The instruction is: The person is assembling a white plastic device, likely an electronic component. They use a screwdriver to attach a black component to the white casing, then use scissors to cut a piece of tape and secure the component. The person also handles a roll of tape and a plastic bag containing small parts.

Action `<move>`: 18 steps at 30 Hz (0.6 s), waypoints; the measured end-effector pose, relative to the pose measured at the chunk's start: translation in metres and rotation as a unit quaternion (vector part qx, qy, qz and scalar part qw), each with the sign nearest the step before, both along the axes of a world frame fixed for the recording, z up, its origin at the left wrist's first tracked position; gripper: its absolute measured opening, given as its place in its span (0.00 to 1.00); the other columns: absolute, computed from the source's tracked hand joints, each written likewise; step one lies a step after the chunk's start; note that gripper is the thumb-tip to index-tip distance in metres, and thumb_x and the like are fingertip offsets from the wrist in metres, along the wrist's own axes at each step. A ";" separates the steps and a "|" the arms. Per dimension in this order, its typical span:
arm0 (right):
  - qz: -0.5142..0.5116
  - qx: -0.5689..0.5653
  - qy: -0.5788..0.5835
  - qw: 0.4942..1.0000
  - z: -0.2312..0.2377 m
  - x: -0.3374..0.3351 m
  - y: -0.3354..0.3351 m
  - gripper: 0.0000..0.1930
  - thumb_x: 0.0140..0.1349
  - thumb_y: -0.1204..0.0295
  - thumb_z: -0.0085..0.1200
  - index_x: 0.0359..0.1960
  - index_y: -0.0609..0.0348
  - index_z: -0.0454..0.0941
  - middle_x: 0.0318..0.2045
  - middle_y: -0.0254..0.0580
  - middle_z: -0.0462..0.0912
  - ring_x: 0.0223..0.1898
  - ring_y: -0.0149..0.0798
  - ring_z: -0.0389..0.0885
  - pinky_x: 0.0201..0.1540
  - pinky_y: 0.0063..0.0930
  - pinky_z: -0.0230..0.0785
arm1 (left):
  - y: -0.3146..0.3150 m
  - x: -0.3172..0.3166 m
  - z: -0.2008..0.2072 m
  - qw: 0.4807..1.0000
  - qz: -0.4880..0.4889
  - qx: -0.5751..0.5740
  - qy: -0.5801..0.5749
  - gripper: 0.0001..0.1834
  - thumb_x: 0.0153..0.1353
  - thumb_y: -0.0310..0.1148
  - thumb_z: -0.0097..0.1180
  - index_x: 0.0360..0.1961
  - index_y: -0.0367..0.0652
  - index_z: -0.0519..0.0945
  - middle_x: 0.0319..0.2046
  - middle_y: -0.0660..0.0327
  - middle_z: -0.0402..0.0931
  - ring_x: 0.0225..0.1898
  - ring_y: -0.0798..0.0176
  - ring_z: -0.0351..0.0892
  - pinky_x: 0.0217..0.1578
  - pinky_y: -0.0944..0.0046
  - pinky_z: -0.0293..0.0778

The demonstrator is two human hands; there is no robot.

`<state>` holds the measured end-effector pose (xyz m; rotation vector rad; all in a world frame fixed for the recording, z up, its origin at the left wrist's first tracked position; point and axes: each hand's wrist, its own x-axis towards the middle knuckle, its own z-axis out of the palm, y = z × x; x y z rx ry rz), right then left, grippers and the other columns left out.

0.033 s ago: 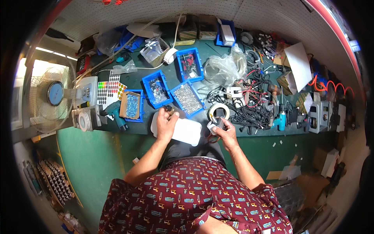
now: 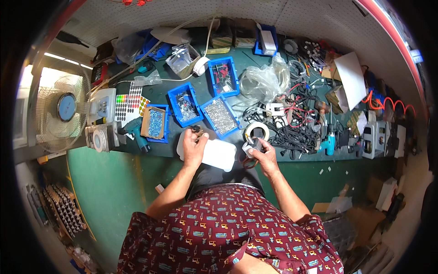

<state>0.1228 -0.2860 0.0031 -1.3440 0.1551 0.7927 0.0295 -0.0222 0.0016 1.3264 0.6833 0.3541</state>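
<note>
My left hand [image 2: 194,148] is closed, and a small dark piece [image 2: 196,129] shows at its fingertips; its kind I cannot make out. Partly beneath that hand, at the bench's front edge, lies a smooth white plastic piece [image 2: 220,154] with rounded corners. To the right, my right hand [image 2: 264,156] pinches a small white-and-grey part [image 2: 248,148] between thumb and fingers. Reddish-brown loops [image 2: 248,163], perhaps wire, hang below the part. Just beyond my right hand sits a pale ring-shaped roll [image 2: 249,129].
Blue bins [image 2: 221,116] with small metal parts stand ahead of my hands. Tangled black cables [image 2: 292,137] and a teal screwdriver [image 2: 330,141] lie on the right. At left are a teal power drill [image 2: 136,132], a blue bin of screws [image 2: 156,123] and a fan [image 2: 66,107].
</note>
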 end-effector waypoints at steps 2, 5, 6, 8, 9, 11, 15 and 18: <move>0.036 -0.016 0.033 0.999 0.003 0.003 -0.009 0.32 0.59 0.74 0.67 0.65 0.62 0.69 0.40 0.47 0.86 0.29 0.42 0.88 0.25 0.36 0.82 | 0.006 -0.002 0.006 0.999 0.045 0.010 0.007 0.16 0.64 0.20 0.62 0.50 0.35 0.71 0.43 0.60 0.79 0.44 0.69 0.78 0.49 0.68 0.75; 0.090 -0.019 0.000 0.996 -0.009 0.019 -0.004 0.31 0.60 0.75 0.66 0.64 0.63 0.68 0.39 0.48 0.86 0.28 0.45 0.89 0.23 0.39 0.82 | 0.048 0.022 0.002 0.991 0.077 0.089 -0.066 0.20 0.62 0.17 0.62 0.54 0.35 0.71 0.45 0.58 0.78 0.47 0.67 0.80 0.50 0.67 0.77; 0.092 -0.020 -0.010 0.996 -0.014 0.021 -0.009 0.31 0.60 0.75 0.66 0.64 0.64 0.68 0.38 0.49 0.86 0.28 0.46 0.89 0.22 0.40 0.82 | 0.056 0.039 0.002 0.992 0.061 0.089 -0.065 0.21 0.62 0.18 0.62 0.54 0.35 0.71 0.45 0.57 0.78 0.47 0.67 0.80 0.50 0.67 0.77; 0.092 -0.015 -0.010 0.996 -0.014 0.024 -0.012 0.29 0.59 0.76 0.67 0.62 0.65 0.70 0.39 0.47 0.86 0.30 0.43 0.89 0.26 0.37 0.83 | 0.071 0.061 -0.002 0.993 0.042 0.097 -0.055 0.21 0.62 0.17 0.61 0.55 0.35 0.71 0.46 0.57 0.77 0.48 0.67 0.80 0.49 0.68 0.77; 0.096 -0.020 0.011 0.995 -0.002 0.024 -0.010 0.29 0.59 0.76 0.67 0.61 0.66 0.71 0.39 0.46 0.85 0.30 0.42 0.88 0.28 0.36 0.83 | 0.074 0.070 -0.006 0.991 0.038 0.108 -0.070 0.21 0.62 0.17 0.60 0.55 0.35 0.71 0.48 0.56 0.77 0.47 0.67 0.79 0.47 0.68 0.77; 0.101 -0.026 0.032 0.994 0.003 0.016 -0.011 0.26 0.58 0.77 0.67 0.59 0.66 0.75 0.41 0.43 0.85 0.33 0.36 0.87 0.36 0.31 0.83 | 0.065 0.074 -0.004 0.988 0.054 0.104 -0.104 0.17 0.62 0.18 0.60 0.52 0.34 0.72 0.45 0.57 0.78 0.44 0.69 0.79 0.45 0.69 0.77; 0.087 -0.008 0.028 0.996 -0.021 0.007 -0.021 0.27 0.58 0.76 0.67 0.60 0.66 0.74 0.42 0.42 0.86 0.38 0.33 0.85 0.41 0.29 0.81 | -0.008 0.032 0.010 0.999 0.032 -0.038 -0.021 0.12 0.63 0.20 0.61 0.45 0.35 0.72 0.40 0.60 0.82 0.41 0.71 0.80 0.44 0.70 0.75; 0.091 -0.002 0.067 0.994 -0.023 0.010 -0.020 0.27 0.57 0.76 0.67 0.60 0.66 0.75 0.44 0.42 0.85 0.40 0.34 0.85 0.44 0.29 0.81 | -0.014 0.010 -0.003 0.998 0.045 -0.035 -0.018 0.16 0.63 0.20 0.62 0.50 0.37 0.72 0.41 0.61 0.80 0.42 0.70 0.80 0.45 0.70 0.75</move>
